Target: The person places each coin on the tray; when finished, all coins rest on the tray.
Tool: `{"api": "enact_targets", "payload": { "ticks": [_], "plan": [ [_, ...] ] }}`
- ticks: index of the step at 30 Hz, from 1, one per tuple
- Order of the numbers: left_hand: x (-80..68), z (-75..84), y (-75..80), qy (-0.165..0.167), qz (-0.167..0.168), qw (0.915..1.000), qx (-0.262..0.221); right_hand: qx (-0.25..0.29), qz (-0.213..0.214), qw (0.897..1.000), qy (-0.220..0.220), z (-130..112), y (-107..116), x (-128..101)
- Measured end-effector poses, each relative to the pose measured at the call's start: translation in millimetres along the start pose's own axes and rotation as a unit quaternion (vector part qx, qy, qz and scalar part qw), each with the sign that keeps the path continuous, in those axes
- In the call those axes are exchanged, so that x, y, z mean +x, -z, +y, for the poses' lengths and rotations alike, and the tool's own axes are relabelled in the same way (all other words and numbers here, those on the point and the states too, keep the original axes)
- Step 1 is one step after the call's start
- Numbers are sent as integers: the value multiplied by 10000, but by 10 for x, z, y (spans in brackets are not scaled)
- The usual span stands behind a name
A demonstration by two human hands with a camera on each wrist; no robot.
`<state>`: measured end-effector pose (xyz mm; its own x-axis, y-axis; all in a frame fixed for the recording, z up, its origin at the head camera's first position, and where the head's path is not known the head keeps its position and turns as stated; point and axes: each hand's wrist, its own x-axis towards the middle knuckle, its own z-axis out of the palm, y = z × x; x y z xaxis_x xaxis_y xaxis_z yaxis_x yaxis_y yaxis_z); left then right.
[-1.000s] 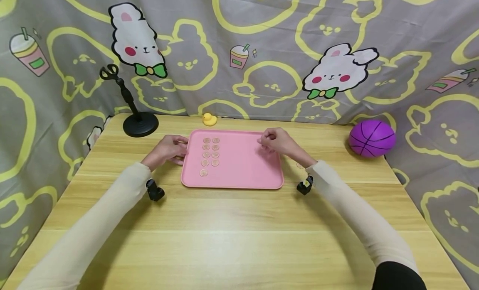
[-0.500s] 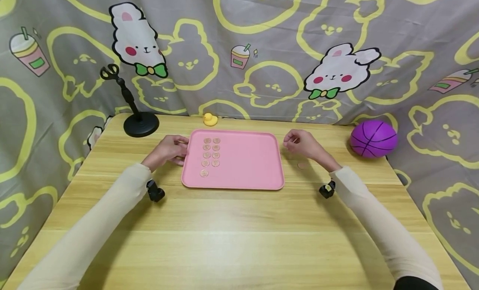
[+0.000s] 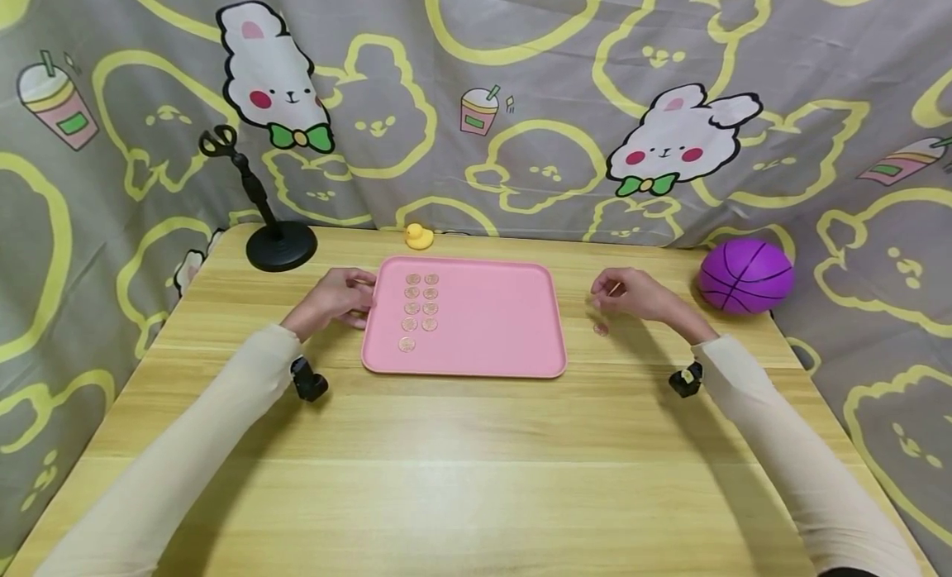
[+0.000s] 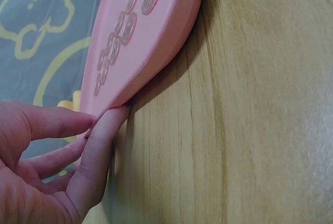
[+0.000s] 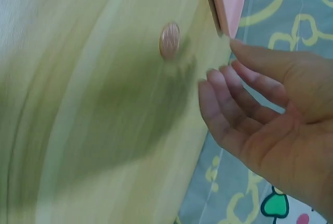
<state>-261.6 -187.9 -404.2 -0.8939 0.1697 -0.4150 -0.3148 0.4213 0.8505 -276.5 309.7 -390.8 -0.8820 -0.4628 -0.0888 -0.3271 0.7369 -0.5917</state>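
Coins [image 3: 420, 309] lie in two short columns near the left edge of a pink tray [image 3: 483, 329], which sits toward the far middle of a wooden table [image 3: 461, 461]. We see one more coin, the loose coin [image 3: 601, 330], flat on the bare table just beyond the tray's right edge.

Our left hand [image 3: 335, 300] rests at the tray's left rim, fingers straight and touching the rim [image 4: 112, 114], curled round nothing. Our right hand [image 3: 632, 294] hovers just above and beyond the loose coin, fingers relaxed and slightly bent, with nothing visible in them; the wrist view shows the coin [image 5: 169, 40] lying apart from the fingertips [image 5: 216, 86].

We judge the main risk to be the thin coin lying flat on smooth wood: fingertips could slide it away or flick it toward the right edge of the table instead of lifting it. A push from the left hand could also shift the tray and disturb the neat columns.

Compared with a second ago, our right hand has moved from over the tray's far right corner out to the table beside it. The left hand, tray and columns look unchanged.
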Motion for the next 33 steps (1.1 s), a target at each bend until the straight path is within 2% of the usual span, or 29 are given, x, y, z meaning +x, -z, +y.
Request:
{"api": "enact_targets", "payload": {
  "ticks": [3,8,12,15,20,27,33],
  "plan": [
    [0,3,5,-14,4,10000,21,34,-402,9992,36,4,52,-50],
    [2,-13,5,-63,5,10000,21,250,-1173,9921,-372,4,63,-132],
    [3,-19,4,-78,7,10000,25,506,-1382,9885,-350,78,6,-178],
    [1,-18,8,-85,16,10000,18,702,-1274,9894,13,145,-59,-194],
    [-4,-15,5,-99,13,10000,-6,744,-814,9929,437,219,-144,-215],
    [5,-21,1,-90,34,10000,-1,767,-443,9954,370,245,-173,-238],
    [0,-36,10,-128,19,9999,-35,414,37,9982,428,252,-215,-209]
  ]
}}
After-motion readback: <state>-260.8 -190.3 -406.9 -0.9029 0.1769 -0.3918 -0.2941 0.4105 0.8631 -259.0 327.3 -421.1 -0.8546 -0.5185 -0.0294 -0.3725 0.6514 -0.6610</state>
